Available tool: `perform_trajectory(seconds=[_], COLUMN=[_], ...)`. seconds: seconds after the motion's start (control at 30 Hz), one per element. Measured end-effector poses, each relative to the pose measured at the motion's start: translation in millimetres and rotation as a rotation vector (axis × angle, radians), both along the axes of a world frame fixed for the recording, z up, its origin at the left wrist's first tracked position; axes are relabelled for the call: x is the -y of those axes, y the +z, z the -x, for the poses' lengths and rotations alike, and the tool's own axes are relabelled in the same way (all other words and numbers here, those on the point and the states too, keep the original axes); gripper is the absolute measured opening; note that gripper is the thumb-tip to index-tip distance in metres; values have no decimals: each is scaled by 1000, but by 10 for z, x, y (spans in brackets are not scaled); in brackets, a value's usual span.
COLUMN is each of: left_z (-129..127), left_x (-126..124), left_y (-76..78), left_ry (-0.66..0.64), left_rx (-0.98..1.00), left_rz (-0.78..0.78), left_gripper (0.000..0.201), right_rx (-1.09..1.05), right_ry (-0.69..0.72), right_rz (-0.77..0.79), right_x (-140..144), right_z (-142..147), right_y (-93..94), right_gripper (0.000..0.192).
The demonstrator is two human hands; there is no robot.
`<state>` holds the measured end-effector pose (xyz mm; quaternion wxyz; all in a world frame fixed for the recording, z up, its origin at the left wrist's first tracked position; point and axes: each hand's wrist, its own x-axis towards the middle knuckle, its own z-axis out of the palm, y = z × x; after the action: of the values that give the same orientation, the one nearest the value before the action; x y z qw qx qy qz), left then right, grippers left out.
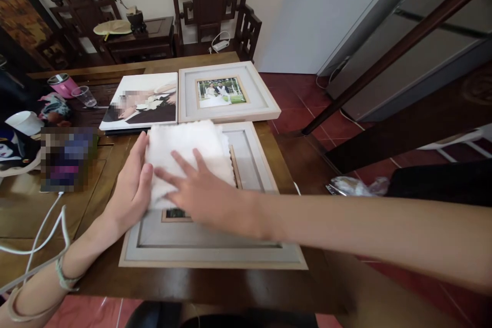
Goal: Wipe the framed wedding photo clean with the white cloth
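Soft even daylight, mild blur, warped edges

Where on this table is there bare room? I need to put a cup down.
Bare wood shows left of the near frame, beside the left hand, bordered by the white cable. The far left is crowded: pink cup, clear glass, white mug. Both hands press a white cloth on the frame.

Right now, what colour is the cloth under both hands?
White cloth, lying on the grey picture frame; seen in the head view.
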<state>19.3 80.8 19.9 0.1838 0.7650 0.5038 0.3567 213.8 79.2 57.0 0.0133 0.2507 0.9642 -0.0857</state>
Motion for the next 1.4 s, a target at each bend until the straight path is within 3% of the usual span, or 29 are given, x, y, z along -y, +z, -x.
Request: perform_trajectory(seconds=[0.1, 0.17, 0.27, 0.37, 0.43, 0.57, 0.77, 0.9, 1.03, 1.2, 1.33, 1.4], left_z=[-9, -28, -62, -79, -75, -56, -67, -50, -23, -42, -61, -65], left_x=[3, 1, -3, -3, 0, 3, -27, -54, -57, -43, -45, -51], left_y=[2, 21, 55, 60, 45, 14, 63, 49, 3, 10, 24, 24], left_ry=[0, -15, -38, -47, -56, -76, -126, -118, -76, -54, -24, -18], left_rx=[-53, -136, -278, -360, -376, -377, -363, -376, -390, -394, -401, -400], left_rz=[21, 30, 46, 46, 26, -13, -12, -17, -12, -12, -14, -15], left_gripper=[60, 58, 53, 48, 47, 47, 42, 43, 46, 48, 48, 48], right_rx=[-33, -18, 59, 132, 208, 304, 69, 137, 291, 325, 305, 270], right_ry=[118, 112, -14, -183, -262, -298, -105, -83, -160, -307, -355, -361], right_rz=[122, 219, 325, 285, 212, -10, -338, -312, -196, -180, -92, -37], right_x=[311, 496, 669, 682, 594, 231, -406, -529, -443, -317, -6, 280], right_z=[-125, -220, -348, -461, -515, -498, -160, -74, -365, -891, -994, -958], right_y=[73, 123, 183, 223, 240, 182, -29, 33, 147, 214, 171, 97], right_gripper=[38, 30, 25, 21, 27, 62, 50, 47, 49, 57, 60, 48])
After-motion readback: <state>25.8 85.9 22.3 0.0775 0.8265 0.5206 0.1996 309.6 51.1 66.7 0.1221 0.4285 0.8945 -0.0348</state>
